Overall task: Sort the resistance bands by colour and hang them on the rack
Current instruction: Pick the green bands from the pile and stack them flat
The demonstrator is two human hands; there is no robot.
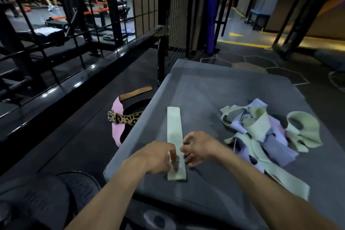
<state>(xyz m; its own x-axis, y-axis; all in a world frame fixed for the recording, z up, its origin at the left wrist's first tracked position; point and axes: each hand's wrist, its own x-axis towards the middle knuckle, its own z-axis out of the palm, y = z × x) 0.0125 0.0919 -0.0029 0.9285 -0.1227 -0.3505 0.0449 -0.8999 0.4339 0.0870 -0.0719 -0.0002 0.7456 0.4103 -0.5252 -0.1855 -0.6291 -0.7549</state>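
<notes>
- Belts (pixel 128 117) on floor, left of pad: leopard-print one, tan strap, pink piece. Not part of the sort, judging by task.
- Pad (pixel 214 87): grey, flat, working surface. No bin or tray in view; bands lie loose on it.
- Green band (pixel 174 136): laid flat and straight, left of centre on pad. Only one separated so far.
- Left hand (pixel 158 157): fingers curled down on band's near end, pressing or pinching it; blurred, so can't tell which.
- Right hand (pixel 197 147): curled at band's right edge, touching; can't tell if it holds.
- Pile (pixel 267 136): green and lilac bands tangled, right side of pad. Unsorted.
- Progress: early. No band visibly hung; can't tell which structure is the rack.
</notes>
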